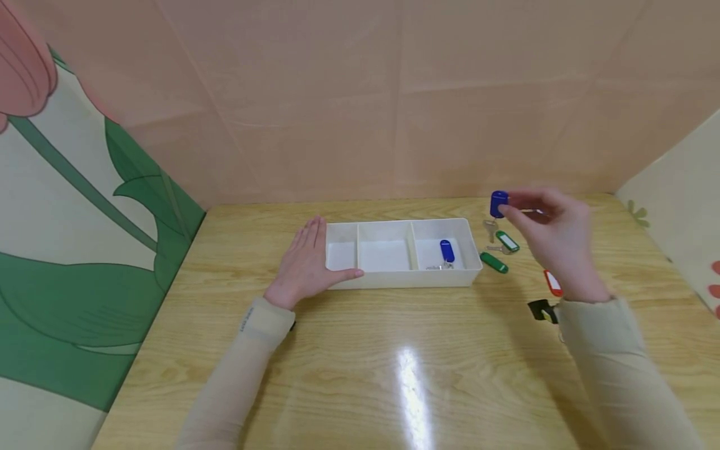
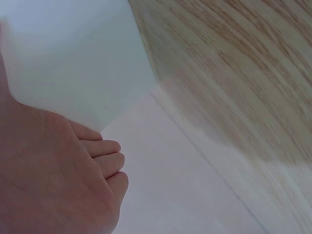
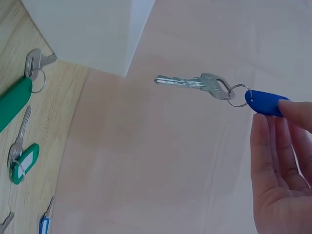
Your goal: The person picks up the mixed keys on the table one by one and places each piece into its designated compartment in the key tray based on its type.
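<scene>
A white three-compartment tray (image 1: 394, 279) lies on the table, with a blue key tag (image 1: 447, 250) and its key in the right compartment. My left hand (image 1: 304, 265) rests against the tray's left end, fingers straight and thumb along the front wall. In the left wrist view that hand (image 2: 58, 170) touches the white wall. My right hand (image 1: 562, 234) pinches another blue key tag (image 1: 498, 204) above the table, right of the tray. From its ring hangs a silver key (image 3: 195, 84), plain in the right wrist view beside the fingers (image 3: 265, 151).
Right of the tray lie two green key tags (image 1: 494, 262) with keys, a red-rimmed tag (image 1: 553, 283) and a black tag (image 1: 540, 309), partly behind the right arm. Another blue tag (image 3: 44, 225) shows in the right wrist view. A pinkish wall stands behind the table.
</scene>
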